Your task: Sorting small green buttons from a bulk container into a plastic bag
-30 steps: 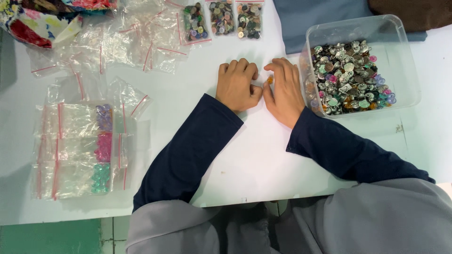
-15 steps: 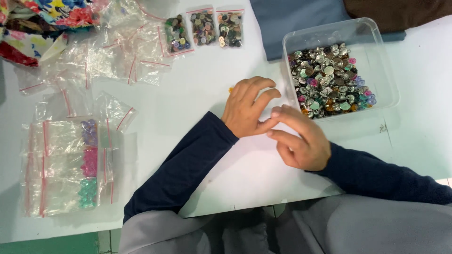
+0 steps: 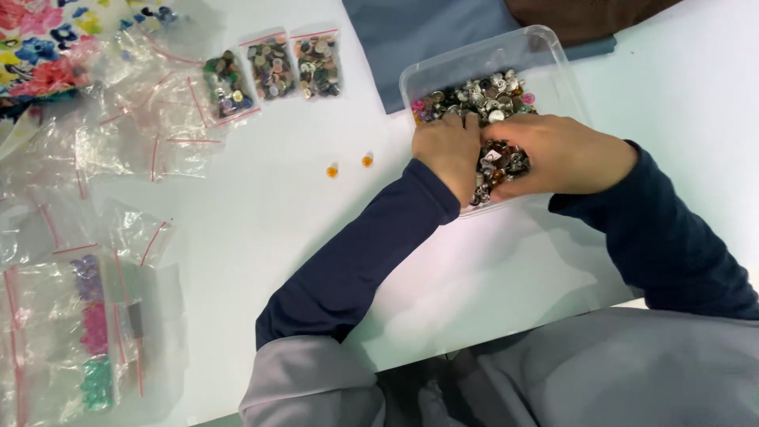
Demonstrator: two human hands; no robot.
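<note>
A clear plastic tub (image 3: 506,49) on the white table (image 3: 261,221) is full of mixed buttons (image 3: 482,91), mostly metal and coloured. Both hands are inside it. My left hand (image 3: 448,150) is curled, knuckles up, among the buttons at the tub's near left. My right hand (image 3: 565,154) lies across the near right part, fingers bent into the pile; whether either hand holds buttons is hidden. Two small orange buttons (image 3: 349,165) lie loose on the table, left of the tub.
Three small zip bags of buttons (image 3: 273,69) lie at the back. Empty zip bags (image 3: 134,126) spread at the left, with bags of purple, pink and green beads (image 3: 91,328) near the front left. Flowered cloth (image 3: 47,43) and blue fabric (image 3: 419,32) lie at the back.
Both hands moved from the bare table in front of me to the right, into the tub of buttons. Two orange buttons now lie on the table where the hands had been.
</note>
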